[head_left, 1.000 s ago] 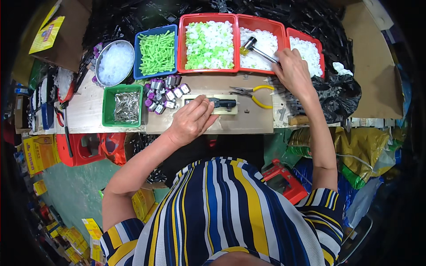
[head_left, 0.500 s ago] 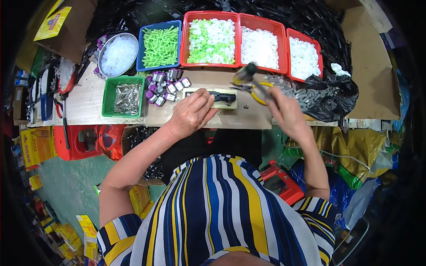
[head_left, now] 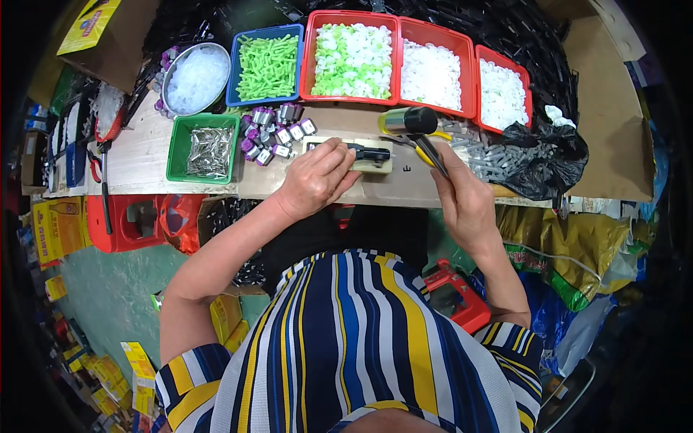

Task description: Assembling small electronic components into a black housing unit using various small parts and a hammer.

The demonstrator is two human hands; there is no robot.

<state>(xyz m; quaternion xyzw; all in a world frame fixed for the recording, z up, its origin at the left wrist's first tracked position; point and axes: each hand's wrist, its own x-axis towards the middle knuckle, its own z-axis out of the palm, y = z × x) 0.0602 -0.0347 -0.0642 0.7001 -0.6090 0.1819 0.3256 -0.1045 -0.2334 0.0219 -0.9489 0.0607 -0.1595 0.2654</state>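
Workbench [head_left: 144,162] (crowded): trays [head_left: 352,61], mallet [head_left: 408,120].

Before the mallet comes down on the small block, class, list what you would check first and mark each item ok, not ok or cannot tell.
1. Right hand has a grip on the mallet: ok.
2. Left hand steadies the pale block: ok.
3. Black part sits on the block: ok; seated square: cannot tell.
4. Left fingertips out of the strike path: cannot tell.
5. Yellow-handled pliers lie close under the mallet: not ok.
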